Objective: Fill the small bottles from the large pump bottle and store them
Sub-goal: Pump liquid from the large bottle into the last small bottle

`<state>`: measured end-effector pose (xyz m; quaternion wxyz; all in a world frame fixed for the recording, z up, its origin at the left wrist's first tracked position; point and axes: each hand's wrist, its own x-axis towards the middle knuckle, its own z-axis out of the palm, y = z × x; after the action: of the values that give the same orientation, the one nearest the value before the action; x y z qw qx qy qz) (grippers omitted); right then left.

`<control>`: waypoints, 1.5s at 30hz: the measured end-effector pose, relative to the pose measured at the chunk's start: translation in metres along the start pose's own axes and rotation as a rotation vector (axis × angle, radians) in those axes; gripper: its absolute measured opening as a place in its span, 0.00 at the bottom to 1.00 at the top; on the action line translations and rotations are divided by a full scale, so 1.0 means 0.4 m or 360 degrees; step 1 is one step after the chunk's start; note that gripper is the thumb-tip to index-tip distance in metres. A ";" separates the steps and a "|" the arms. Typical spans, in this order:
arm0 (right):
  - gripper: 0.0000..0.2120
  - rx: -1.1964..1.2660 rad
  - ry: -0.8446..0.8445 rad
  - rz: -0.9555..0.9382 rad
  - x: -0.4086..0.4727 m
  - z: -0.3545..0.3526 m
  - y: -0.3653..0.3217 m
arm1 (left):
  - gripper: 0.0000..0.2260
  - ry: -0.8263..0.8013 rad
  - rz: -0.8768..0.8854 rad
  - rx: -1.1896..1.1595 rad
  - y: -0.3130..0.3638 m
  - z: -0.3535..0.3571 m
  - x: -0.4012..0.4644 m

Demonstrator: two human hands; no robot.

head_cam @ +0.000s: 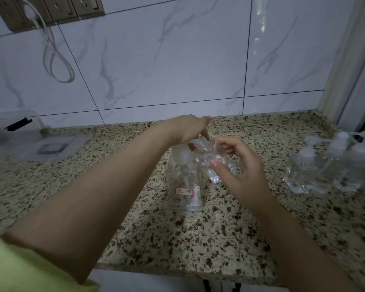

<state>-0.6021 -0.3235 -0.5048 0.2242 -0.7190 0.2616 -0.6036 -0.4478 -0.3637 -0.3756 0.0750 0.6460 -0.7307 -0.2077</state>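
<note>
A large clear pump bottle (185, 186) with a red-edged label stands upright in the middle of the speckled granite counter (198, 239). My left hand (190, 128) rests on top of its pump head, fingers pointing down and right. My right hand (240, 165) grips a small clear bottle (214, 163), tilted, with its open neck up against the pump's spout. Whether liquid is coming out cannot be told.
Several small clear pump bottles (329, 167) stand grouped at the right of the counter. A clear plastic box and its lid (30, 142) lie at the back left. White cable (57, 60) hangs from wall sockets. The counter's front edge runs near me.
</note>
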 end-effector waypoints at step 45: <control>0.19 0.0023 0.0035 -0.0011 -0.003 0.005 -0.009 | 0.31 0.0017 -0.0002 -0.0025 -0.008 -0.005 0.013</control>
<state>-0.6000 -0.3198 -0.5037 0.2244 -0.7115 0.2574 -0.6141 -0.4449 -0.3693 -0.3758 0.0840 0.6470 -0.7281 -0.2101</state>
